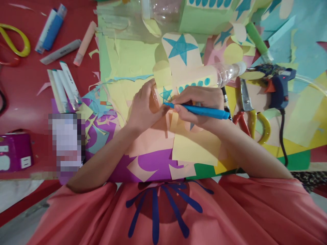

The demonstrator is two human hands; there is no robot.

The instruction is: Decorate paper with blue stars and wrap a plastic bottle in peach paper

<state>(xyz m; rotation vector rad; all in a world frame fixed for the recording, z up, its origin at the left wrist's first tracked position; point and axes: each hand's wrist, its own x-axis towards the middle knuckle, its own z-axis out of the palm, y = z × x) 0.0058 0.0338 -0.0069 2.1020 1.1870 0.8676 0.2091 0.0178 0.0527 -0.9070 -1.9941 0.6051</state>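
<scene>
My right hand [201,102] is closed around a blue marker [204,110], its tip on a pale paper piece with a blue star [167,94] drawn on it. The star is partly coloured in. My left hand [145,109] curls round the near left end of a clear plastic bottle [227,74] wrapped in pale paper, steadying it. Blue dots run along the wrap, and the capped neck points right. A paper fin with a large blue star [181,47] stands out from the bottle's far side. My right hand hides part of the bottle.
Scissors [251,117] and a dark blue glue gun [279,85] lie on the right. Several markers [65,85], a pixelated object [66,143] and a purple packet [16,151] are on the left. Paper scraps [102,115] cover the table; a green box [204,20] stands behind.
</scene>
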